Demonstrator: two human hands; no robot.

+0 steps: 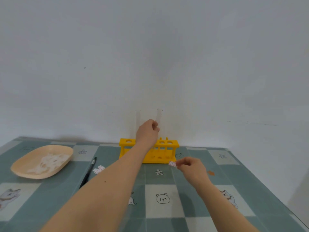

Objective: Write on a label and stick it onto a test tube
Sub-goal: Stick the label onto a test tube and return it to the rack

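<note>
A yellow test tube rack [172,144] stands at the far edge of the table by the wall. Two clear test tubes rise from it. My left hand [147,131] reaches over the rack and grips the right tube [158,114], which leans slightly. The other tube [138,119] stands upright just left of that hand. My right hand [190,165] hovers in front of the rack and pinches a small white label [172,163] with a red border and writing on it. A black pen [88,171] lies on the table to the left.
A beige tray [25,163] with several clear tubes lies at the left. Loose label scraps [99,169] sit beside the pen. The checked green tablecloth [167,221] covers the table; a grey wall rises right behind the rack.
</note>
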